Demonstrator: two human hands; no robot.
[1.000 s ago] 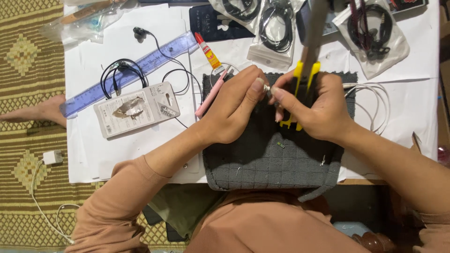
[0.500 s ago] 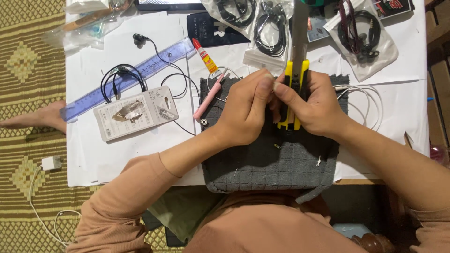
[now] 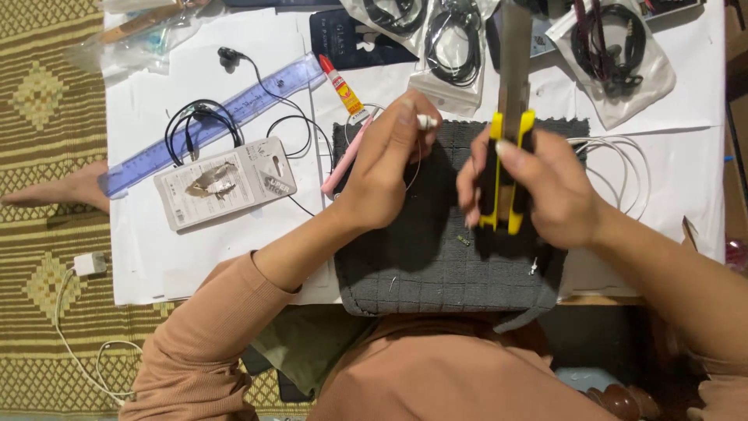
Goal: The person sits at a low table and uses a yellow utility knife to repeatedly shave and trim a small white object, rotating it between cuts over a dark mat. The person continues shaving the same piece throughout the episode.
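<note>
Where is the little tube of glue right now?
The glue tube lies on the white paper, just beyond the left hand, between the blue ruler and the grey mat.

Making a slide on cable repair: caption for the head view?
Left hand pinches a white cable end; right hand grips yellow-handled pliers over grey cloth.

**Where Things Lay on the Work Table**

A cloth mat point(image 3: 436, 265) lay on the paper sheet point(image 3: 148, 257) at the table's near edge. Over it the left hand point(image 3: 382, 175) stood to the left, the right hand point(image 3: 538, 187) to the right, a cutting tool point(image 3: 506, 168) in the latter. A glue tube point(image 3: 341, 87) lay just behind the mat's left corner. Further left lay a blister card point(image 3: 222, 183), with a ruler point(image 3: 210, 125) behind it. Bagged cables point(image 3: 615, 47) lay along the far edge. A charger point(image 3: 88, 263) lay on the floor rug, left of the table.
</note>
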